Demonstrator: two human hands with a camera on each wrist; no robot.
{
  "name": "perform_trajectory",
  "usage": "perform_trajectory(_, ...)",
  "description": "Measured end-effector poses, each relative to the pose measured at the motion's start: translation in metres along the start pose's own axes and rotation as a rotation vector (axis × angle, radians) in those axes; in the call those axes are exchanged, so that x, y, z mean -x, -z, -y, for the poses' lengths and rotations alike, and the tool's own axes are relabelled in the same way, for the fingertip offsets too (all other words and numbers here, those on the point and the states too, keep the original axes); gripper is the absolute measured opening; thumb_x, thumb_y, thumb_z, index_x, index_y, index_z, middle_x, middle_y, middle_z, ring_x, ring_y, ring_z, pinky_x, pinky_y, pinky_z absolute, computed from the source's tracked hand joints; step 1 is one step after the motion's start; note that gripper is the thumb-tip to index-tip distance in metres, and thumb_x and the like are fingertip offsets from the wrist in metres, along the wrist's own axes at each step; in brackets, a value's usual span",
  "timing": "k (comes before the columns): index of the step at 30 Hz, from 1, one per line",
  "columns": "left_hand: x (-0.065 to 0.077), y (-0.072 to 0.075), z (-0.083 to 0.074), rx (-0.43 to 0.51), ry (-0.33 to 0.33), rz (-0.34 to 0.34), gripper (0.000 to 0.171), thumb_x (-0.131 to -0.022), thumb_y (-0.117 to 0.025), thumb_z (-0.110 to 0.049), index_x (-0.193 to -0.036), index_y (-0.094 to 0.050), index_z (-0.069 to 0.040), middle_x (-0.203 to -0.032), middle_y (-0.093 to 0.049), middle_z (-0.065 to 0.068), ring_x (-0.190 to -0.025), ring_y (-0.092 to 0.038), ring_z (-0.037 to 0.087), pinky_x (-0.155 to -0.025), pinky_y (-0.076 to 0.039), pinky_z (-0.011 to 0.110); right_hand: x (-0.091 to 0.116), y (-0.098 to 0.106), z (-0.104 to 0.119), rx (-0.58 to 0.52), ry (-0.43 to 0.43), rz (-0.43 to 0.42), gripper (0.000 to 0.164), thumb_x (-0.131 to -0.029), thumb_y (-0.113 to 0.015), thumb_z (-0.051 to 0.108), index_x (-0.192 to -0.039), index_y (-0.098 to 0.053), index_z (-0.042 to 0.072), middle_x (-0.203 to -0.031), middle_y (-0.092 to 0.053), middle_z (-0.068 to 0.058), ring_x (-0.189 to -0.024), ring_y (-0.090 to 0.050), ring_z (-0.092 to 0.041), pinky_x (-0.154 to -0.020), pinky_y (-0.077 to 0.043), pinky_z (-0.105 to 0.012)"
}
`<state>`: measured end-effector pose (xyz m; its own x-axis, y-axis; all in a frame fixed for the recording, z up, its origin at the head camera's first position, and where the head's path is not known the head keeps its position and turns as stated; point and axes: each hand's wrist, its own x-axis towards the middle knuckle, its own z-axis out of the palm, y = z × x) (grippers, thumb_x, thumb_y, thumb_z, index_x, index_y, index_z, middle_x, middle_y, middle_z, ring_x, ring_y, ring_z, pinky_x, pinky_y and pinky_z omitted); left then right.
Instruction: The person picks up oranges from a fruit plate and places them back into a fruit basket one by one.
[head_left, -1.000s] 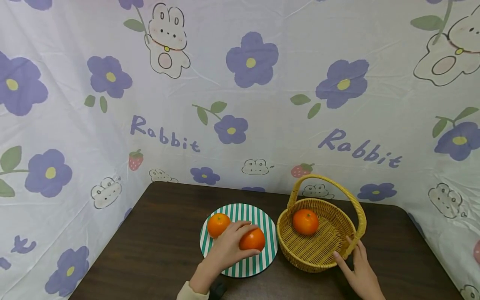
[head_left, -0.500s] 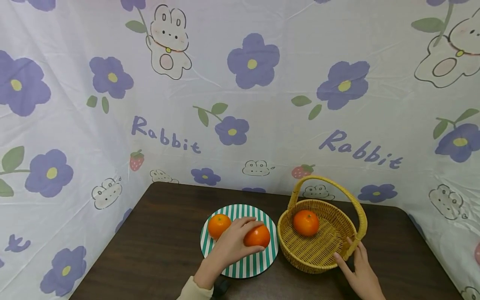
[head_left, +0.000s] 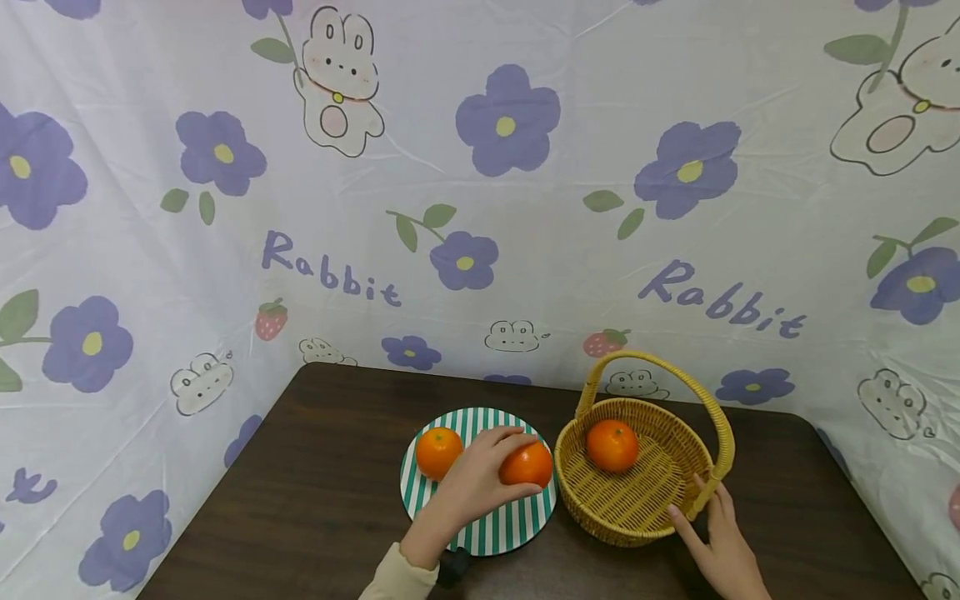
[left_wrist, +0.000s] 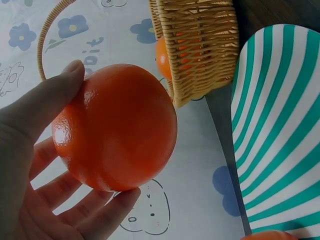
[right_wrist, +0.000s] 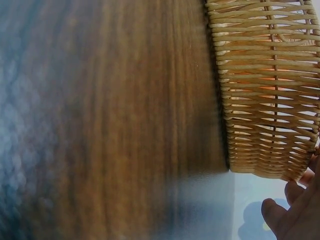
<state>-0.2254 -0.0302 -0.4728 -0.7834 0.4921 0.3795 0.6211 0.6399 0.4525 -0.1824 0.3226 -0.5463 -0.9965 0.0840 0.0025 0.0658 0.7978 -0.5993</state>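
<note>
My left hand [head_left: 480,475] grips a glossy red-orange orange [head_left: 527,464] above the right part of a round plate [head_left: 498,533] with green and white stripes. In the left wrist view, the thumb and fingers curl round the same orange [left_wrist: 117,127], which is lifted off the plate. Another orange [head_left: 438,454] sits on the plate's left side. Just right of the plate stands a yellow wicker basket [head_left: 600,518] with an arched handle. A further orange [head_left: 612,446] lies inside it. My right hand [head_left: 722,546] holds the basket's rim by the handle's near base, thumb and fingers astride it.
All of this stands on a dark brown wooden table [head_left: 322,467]. A white cloth [head_left: 570,217] printed with rabbits and purple flowers hangs behind and along the sides. The basket handle [head_left: 660,362] arches above its opening.
My left hand has carried the orange up and to the right, from mid-plate toward the basket. My right hand has stayed at the basket's rim, and the basket has not moved.
</note>
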Motion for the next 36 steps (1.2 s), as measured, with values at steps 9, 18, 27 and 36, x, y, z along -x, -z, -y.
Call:
perform_trajectory(9, -0.007, -0.006, -0.006, -0.008, -0.045, -0.004, 0.06, -0.078, -0.064, -0.055, -0.13, -0.052, -0.028, -0.132, -0.05, -0.002, -0.115, -0.049, 0.018, -0.086, -0.05, 0.033, 0.0, 0.0, -0.001, -0.004, 0.006, -0.005, 0.083, -0.093, -0.035, 0.058, -0.149, -0.004, 0.005, -0.149, 0.003, -0.026, -0.121, -0.03, -0.058, -0.077, -0.041, -0.064)
perform_trajectory(18, -0.014, -0.012, -0.009, 0.037, -0.047, 0.004, 0.06, -0.079, -0.064, -0.054, -0.131, -0.053, -0.025, -0.134, -0.05, 0.002, -0.117, -0.05, 0.019, -0.086, -0.051, 0.034, -0.001, 0.0, -0.002, -0.013, 0.008, -0.003, 0.082, -0.093, -0.035, 0.058, -0.149, -0.003, 0.006, -0.15, 0.005, -0.024, -0.121, -0.03, -0.058, -0.076, -0.042, -0.063)
perform_trajectory(27, -0.021, -0.02, -0.012, 0.037, -0.076, 0.013, 0.061, -0.078, -0.065, -0.054, -0.13, -0.053, -0.025, -0.134, -0.048, -0.002, -0.119, -0.048, 0.017, -0.088, -0.05, 0.031, 0.0, -0.002, -0.003, -0.012, 0.02, -0.015, 0.082, -0.094, -0.036, 0.057, -0.149, -0.005, 0.005, -0.15, 0.003, -0.024, -0.121, -0.031, -0.057, -0.075, -0.043, -0.062)
perform_trajectory(36, -0.029, -0.026, -0.019, 0.033, -0.106, 0.024, 0.06, -0.079, -0.065, -0.053, -0.132, -0.051, -0.027, -0.134, -0.048, -0.001, -0.118, -0.048, 0.017, -0.09, -0.048, 0.031, 0.002, 0.001, 0.0, -0.006, 0.005, -0.001, 0.08, -0.094, -0.035, 0.055, -0.149, -0.004, 0.006, -0.149, 0.002, -0.026, -0.117, -0.036, -0.058, -0.073, -0.045, -0.061)
